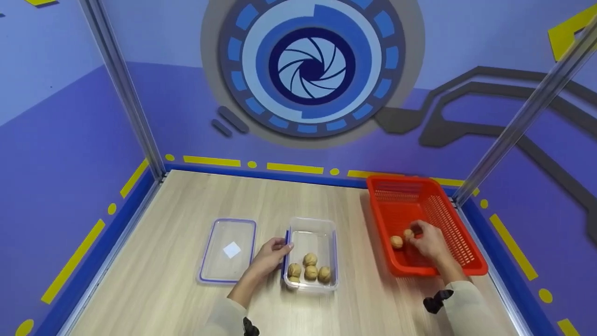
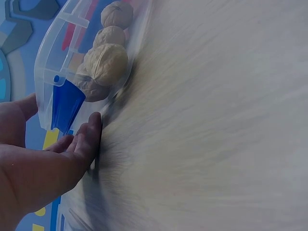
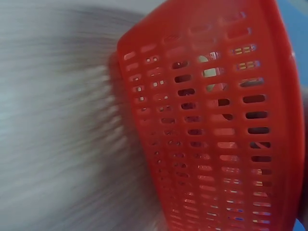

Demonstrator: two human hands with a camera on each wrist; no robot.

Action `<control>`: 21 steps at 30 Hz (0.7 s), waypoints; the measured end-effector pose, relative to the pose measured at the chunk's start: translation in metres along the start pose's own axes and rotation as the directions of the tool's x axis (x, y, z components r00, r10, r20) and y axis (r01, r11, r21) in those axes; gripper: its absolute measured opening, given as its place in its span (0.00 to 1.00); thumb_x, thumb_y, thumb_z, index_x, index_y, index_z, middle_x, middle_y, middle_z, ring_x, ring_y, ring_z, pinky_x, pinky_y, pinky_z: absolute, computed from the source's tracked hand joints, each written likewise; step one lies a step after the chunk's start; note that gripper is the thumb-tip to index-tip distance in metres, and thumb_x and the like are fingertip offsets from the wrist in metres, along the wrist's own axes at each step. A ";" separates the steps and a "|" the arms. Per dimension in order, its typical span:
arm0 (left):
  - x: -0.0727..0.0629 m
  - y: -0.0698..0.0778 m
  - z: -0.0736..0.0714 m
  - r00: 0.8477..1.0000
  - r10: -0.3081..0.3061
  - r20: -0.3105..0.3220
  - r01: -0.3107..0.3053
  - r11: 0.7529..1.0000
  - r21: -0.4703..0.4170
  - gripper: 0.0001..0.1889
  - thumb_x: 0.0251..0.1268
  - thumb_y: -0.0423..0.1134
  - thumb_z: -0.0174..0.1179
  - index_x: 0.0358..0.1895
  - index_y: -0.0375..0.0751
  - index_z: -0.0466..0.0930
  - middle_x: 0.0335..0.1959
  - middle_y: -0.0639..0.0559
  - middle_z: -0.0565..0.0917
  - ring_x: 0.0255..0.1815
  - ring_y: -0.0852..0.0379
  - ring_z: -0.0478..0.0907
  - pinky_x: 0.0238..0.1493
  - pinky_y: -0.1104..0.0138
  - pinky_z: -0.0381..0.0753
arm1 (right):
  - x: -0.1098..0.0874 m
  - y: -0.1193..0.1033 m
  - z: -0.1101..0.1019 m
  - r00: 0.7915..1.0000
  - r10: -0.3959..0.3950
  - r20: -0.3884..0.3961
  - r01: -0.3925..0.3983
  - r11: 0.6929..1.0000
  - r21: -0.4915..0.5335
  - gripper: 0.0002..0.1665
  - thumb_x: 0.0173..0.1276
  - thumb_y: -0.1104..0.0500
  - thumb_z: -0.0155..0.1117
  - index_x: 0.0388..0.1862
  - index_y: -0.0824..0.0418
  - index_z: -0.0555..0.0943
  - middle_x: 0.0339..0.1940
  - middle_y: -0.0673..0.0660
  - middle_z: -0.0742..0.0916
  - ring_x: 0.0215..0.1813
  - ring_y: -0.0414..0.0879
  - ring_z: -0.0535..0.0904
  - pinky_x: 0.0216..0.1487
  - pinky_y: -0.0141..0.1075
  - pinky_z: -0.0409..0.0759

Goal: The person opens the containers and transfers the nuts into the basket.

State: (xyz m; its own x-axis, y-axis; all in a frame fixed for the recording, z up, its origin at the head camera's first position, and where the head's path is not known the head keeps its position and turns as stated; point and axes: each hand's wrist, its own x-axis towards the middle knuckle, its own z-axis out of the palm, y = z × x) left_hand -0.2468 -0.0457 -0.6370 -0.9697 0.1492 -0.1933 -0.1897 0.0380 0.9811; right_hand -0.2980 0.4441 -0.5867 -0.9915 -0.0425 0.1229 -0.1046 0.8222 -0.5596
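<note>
A clear plastic food container (image 1: 313,225) with blue side latches stands mid-table, with several walnuts (image 1: 311,273) at its near end. My left hand (image 1: 267,256) grips the container's left wall, thumb over the rim. In the left wrist view its fingers (image 2: 89,137) lie beneath the hanging blue latch (image 2: 67,103). Inside the red basket (image 1: 396,210) on the right, my right hand (image 1: 430,243) pinches a walnut (image 1: 408,234) between thumb and fingers. Another walnut (image 1: 396,241) lies beside it on the basket floor. The slotted basket wall (image 3: 207,115) mostly hides that hand in the right wrist view.
Left of the container, a clear lid (image 1: 219,261) with a blue-edged seal and a white square label lies flat on the wooden table (image 1: 154,261). Printed panels (image 1: 298,154) and metal posts (image 1: 122,79) enclose the table at the back and sides.
</note>
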 end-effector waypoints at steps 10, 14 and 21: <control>0.000 0.000 0.001 1.000 0.010 0.002 -0.010 1.000 -0.004 0.32 0.77 0.47 0.65 0.70 0.25 0.69 0.62 0.34 0.79 0.57 0.46 0.81 0.57 0.56 0.85 | 0.005 0.011 0.004 0.992 0.067 0.104 -0.063 0.997 -0.040 0.18 0.68 0.65 0.74 0.53 0.72 0.83 0.44 0.65 0.88 0.50 0.61 0.84 0.53 0.58 0.83; -0.001 0.002 -0.001 1.000 -0.008 -0.001 0.008 1.000 -0.006 0.32 0.77 0.48 0.65 0.71 0.27 0.70 0.62 0.34 0.78 0.57 0.45 0.81 0.57 0.56 0.85 | 0.006 0.010 0.004 0.988 0.072 0.139 -0.068 0.997 -0.033 0.20 0.68 0.65 0.74 0.55 0.73 0.83 0.45 0.66 0.88 0.51 0.62 0.83 0.55 0.59 0.82; 0.000 0.001 -0.002 1.000 -0.008 0.005 0.008 1.000 -0.005 0.32 0.77 0.49 0.65 0.71 0.27 0.70 0.62 0.34 0.78 0.57 0.45 0.81 0.55 0.56 0.86 | 0.008 0.010 0.005 0.985 0.078 0.157 -0.075 0.997 -0.023 0.21 0.67 0.66 0.73 0.56 0.74 0.82 0.46 0.66 0.88 0.52 0.63 0.83 0.55 0.59 0.82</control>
State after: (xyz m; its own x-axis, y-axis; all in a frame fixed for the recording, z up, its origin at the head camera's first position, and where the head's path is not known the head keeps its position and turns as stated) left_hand -0.2476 -0.0480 -0.6363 -0.9674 0.1541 -0.2011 -0.1983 0.0338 0.9796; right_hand -0.3075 0.4493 -0.5960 -0.9965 -0.0666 -0.0509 -0.0279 0.8360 -0.5480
